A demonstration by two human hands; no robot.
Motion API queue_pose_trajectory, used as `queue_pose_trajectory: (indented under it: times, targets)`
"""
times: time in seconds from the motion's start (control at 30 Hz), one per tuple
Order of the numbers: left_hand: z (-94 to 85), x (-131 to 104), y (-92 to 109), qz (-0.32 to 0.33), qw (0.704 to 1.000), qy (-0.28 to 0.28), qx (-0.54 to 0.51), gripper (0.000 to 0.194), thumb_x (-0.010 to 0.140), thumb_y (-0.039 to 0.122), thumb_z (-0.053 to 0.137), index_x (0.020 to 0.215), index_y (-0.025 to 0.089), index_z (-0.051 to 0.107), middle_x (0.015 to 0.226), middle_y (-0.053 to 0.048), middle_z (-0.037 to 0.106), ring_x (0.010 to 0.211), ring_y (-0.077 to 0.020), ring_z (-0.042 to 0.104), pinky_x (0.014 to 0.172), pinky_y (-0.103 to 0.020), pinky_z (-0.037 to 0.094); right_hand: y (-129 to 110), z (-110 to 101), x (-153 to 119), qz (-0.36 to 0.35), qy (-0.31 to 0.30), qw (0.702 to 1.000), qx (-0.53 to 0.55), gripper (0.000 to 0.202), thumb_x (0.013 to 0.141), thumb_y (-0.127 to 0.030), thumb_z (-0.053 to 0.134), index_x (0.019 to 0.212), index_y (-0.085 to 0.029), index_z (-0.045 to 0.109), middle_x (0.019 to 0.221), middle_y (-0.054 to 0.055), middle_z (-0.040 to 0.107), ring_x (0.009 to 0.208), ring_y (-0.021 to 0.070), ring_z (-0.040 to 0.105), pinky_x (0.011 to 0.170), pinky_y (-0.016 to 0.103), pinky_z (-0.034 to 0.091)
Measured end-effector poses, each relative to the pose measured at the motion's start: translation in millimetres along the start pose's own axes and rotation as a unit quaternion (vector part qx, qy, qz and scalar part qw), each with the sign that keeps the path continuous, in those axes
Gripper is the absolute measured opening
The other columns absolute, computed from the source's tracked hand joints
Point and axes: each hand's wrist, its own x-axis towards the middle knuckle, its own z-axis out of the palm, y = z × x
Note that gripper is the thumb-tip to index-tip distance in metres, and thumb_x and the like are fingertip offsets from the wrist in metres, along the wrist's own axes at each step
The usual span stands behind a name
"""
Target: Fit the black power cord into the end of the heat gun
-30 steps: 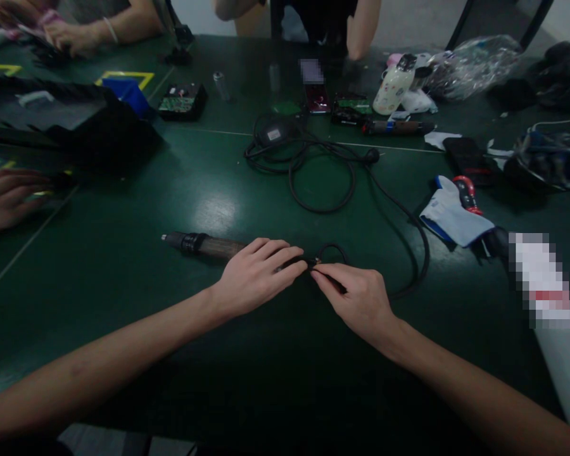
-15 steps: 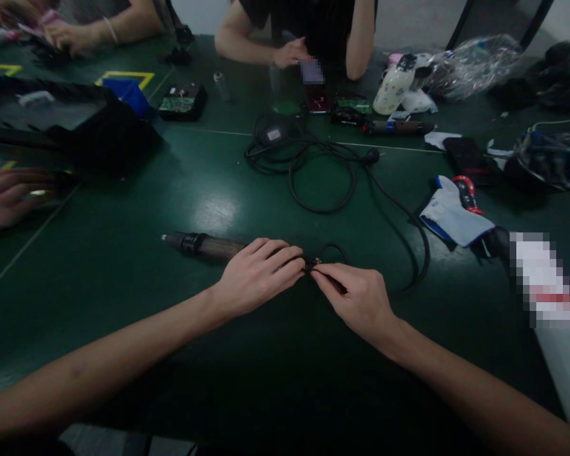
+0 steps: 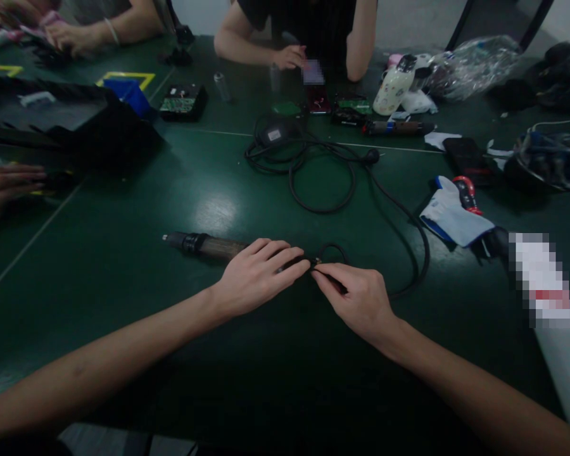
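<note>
A dark, rod-shaped tool [image 3: 218, 247] with a black collar and a small metal tip lies on the green table [image 3: 171, 354], its tip to the left. My left hand [image 3: 261, 272] is wrapped over the tool's right part and hides it. Close by on the right, my right hand [image 3: 358, 294] pinches a small dark piece at the tool's right end; its shape is mostly hidden by the fingers. A thin black cable [image 3: 332, 246] loops up just behind my right fingertips.
Beyond my hands lies a coiled black cord [image 3: 323, 211] with an adapter [image 3: 278, 133]. A glove [image 3: 456, 218] is at the right, a black tray [image 3: 71, 120] at the left. Across the table are a bottle [image 3: 393, 85], circuit boards and a person's arms; another person's hand [image 3: 4, 187] rests at left.
My left fingertips have shifted slightly to the right, towards my right hand. The other person's hand at the left edge has moved a little. My right hand stays put.
</note>
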Motion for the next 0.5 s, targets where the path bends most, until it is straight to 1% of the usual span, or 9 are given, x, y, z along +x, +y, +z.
queue_pose_trajectory:
  times: [0.13,0.23,0.3,0.37,0.5]
  targets:
    - [-1.5,0.7,0.3,0.012,1.000,-0.005,0.020,0.023,0.101,0.022,0.057,0.123,0.021,0.062,0.135,-0.007,0.064,0.119,-0.0245,0.061,0.094,-0.039,0.051,0.2,-0.9,-0.7,-0.001,-0.004,1.000,0.000,0.019,0.103,-0.029,0.059,0.114,-0.024,0.073,0.110,0.001,0.078,0.092,0.0190,0.075,0.084,0.034,0.057]
    - [-4.5,6.2,2.5,0.019,0.999,-0.014,0.031,0.017,0.102,0.023,0.056,0.117,0.019,0.062,0.129,-0.007,0.066,0.116,-0.0248,0.063,0.093,-0.039,0.052,0.0,-1.3,-0.9,-0.001,-0.003,1.000,-0.005,0.019,0.103,-0.029,0.059,0.114,-0.023,0.074,0.109,0.001,0.079,0.091,0.0183,0.075,0.082,0.033,0.056]
    - [-5.5,9.8,3.2,0.015,1.000,-0.014,0.013,0.019,0.102,0.028,0.056,0.118,0.018,0.062,0.124,-0.007,0.068,0.113,-0.0243,0.064,0.092,-0.038,0.052,-0.2,-1.3,-0.9,0.000,-0.001,1.000,-0.011,0.019,0.102,-0.029,0.059,0.114,-0.023,0.074,0.108,0.001,0.079,0.090,0.0180,0.075,0.081,0.032,0.055]
    - [-4.5,11.3,2.6,0.010,1.000,-0.002,-0.015,0.023,0.103,0.032,0.056,0.121,0.018,0.061,0.122,-0.006,0.068,0.112,-0.0229,0.064,0.092,-0.037,0.052,0.0,-1.1,-1.0,-0.002,0.000,1.000,-0.012,0.019,0.102,-0.028,0.060,0.114,-0.023,0.074,0.109,0.000,0.079,0.090,0.0178,0.075,0.081,0.031,0.055]
    - [1.0,8.4,-0.4,0.017,0.999,0.014,-0.045,0.024,0.102,0.030,0.056,0.123,0.020,0.061,0.127,-0.004,0.067,0.116,-0.0219,0.063,0.095,-0.037,0.052,1.4,-0.3,-1.6,-0.008,0.004,1.000,-0.006,0.018,0.102,-0.028,0.061,0.114,-0.024,0.074,0.107,-0.001,0.079,0.090,0.0174,0.075,0.081,0.030,0.054]
